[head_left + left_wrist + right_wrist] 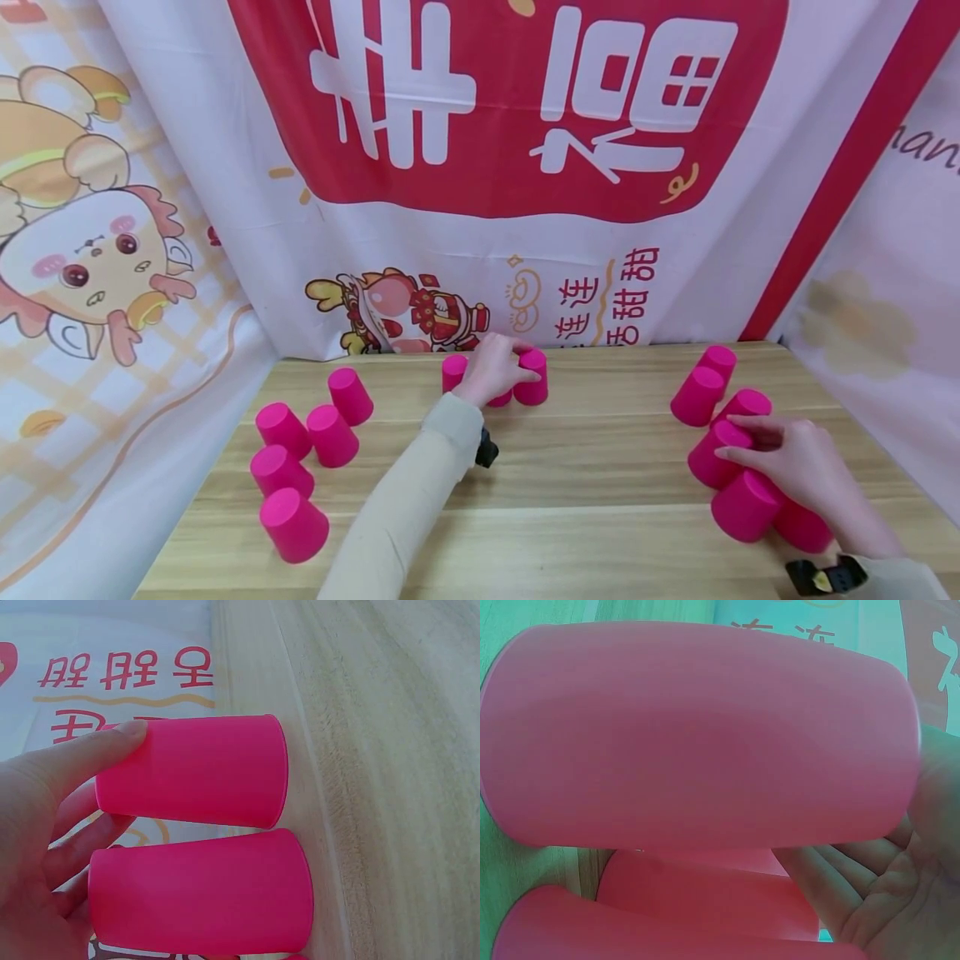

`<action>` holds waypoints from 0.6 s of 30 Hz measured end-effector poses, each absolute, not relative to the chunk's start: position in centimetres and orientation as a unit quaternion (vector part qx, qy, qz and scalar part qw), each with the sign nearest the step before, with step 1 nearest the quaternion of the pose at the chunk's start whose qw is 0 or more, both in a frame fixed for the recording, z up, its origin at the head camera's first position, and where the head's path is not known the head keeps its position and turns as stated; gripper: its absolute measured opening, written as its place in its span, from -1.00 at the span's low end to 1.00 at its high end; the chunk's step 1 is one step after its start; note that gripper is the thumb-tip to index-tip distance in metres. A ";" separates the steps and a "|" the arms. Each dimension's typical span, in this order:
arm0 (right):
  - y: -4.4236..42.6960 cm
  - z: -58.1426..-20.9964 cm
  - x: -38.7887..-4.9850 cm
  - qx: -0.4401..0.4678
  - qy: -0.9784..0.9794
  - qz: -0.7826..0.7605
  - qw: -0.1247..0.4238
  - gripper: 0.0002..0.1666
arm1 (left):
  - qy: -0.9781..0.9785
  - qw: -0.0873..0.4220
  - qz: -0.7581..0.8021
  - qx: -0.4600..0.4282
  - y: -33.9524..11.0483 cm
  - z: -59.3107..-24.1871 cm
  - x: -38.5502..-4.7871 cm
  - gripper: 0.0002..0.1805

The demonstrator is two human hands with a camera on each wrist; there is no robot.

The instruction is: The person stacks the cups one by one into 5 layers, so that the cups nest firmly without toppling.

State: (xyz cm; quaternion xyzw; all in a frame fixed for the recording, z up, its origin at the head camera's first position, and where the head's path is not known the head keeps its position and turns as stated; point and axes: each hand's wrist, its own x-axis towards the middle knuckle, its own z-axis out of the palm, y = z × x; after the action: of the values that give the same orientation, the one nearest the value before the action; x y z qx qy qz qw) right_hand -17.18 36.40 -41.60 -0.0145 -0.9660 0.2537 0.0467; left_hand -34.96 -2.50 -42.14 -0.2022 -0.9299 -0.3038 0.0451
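Note:
Upside-down pink cups stand on the wooden table. At the back middle, my left hand point(491, 371) grips a pink cup point(532, 379) by its upper part. In the left wrist view the thumb lies on that cup point(195, 769), and a second cup point(202, 892) stands close beside it. On the right, my right hand point(806, 462) holds a pink cup point(716, 457) between thumb and fingers. Another cup point(745, 506) stands just in front of it. The right wrist view is largely filled by a near cup point(705, 735), which hides part of the hand.
Several pink cups point(294, 525) are grouped at the table's left. More cups point(697, 396) stand at the back right, and one point(802, 525) sits under my right wrist. A printed cloth point(600, 275) hangs behind the wooden table point(585, 467).

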 end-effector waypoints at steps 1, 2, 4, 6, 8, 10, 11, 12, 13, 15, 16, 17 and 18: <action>36.4 -41.6 -17.2 -0.014 -0.966 0.253 0.048 -0.05 | -0.929 0.040 -0.308 -0.202 -2.5 -42.1 -35.0 -0.46; 36.4 -41.6 -17.1 -0.013 -0.966 0.253 0.048 -0.06 | -0.928 0.035 -0.312 -0.201 -2.6 -42.2 -35.0 -0.45; 36.4 -41.7 -17.1 -0.010 -0.966 0.252 0.051 -0.06 | -0.925 0.027 -0.324 -0.195 -2.7 -42.2 -35.1 -0.45; 36.4 -41.7 -17.1 -0.007 -0.967 0.250 0.054 -0.07 | -0.923 0.019 -0.335 -0.188 -2.8 -42.3 -35.1 -0.44; 36.4 -41.7 -17.1 -0.005 -0.967 0.249 0.056 -0.07 | -0.921 0.014 -0.342 -0.186 -2.9 -42.3 -35.1 -0.44; 36.4 -41.7 -17.1 -0.003 -0.967 0.250 0.056 -0.07 | -0.920 0.013 -0.343 -0.187 -3.1 -42.3 -35.1 -0.46; 36.4 -41.6 -17.1 -0.004 -0.967 0.250 0.055 -0.07 | -0.920 0.013 -0.342 -0.188 -3.1 -42.3 -35.2 -0.47; 36.4 -41.6 -17.1 -0.003 -0.966 0.251 0.055 -0.06 | -0.920 0.013 -0.341 -0.191 -3.2 -42.2 -35.2 -0.48; 36.3 -41.6 -17.1 -0.004 -0.966 0.254 0.054 -0.06 | -0.921 0.014 -0.339 -0.193 -3.3 -42.2 -35.2 -0.50; 36.0 -41.4 -17.1 -0.008 -0.963 0.266 0.053 -0.04 | -0.921 0.016 -0.336 -0.196 -3.3 -42.2 -35.1 -0.52; 35.8 -41.3 -17.2 -0.008 -0.961 0.271 0.055 -0.03 | -0.921 0.018 -0.336 -0.197 -3.4 -42.2 -35.1 -0.52; 35.5 -41.1 -17.2 -0.008 -0.959 0.276 0.060 -0.02 | -0.921 0.018 -0.336 -0.198 -3.4 -42.2 -35.0 -0.52; 35.2 -40.9 -17.3 -0.009 -0.957 0.282 0.064 -0.02 | -0.920 0.018 -0.337 -0.198 -3.4 -42.1 -35.0 -0.52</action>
State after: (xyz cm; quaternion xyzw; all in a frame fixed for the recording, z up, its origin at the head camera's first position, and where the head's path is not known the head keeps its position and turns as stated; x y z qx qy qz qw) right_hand -17.26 35.19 -40.89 -0.0089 -0.9572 0.2821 0.0645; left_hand -34.96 -3.42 -42.14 -0.1976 -0.9204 -0.3368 0.0178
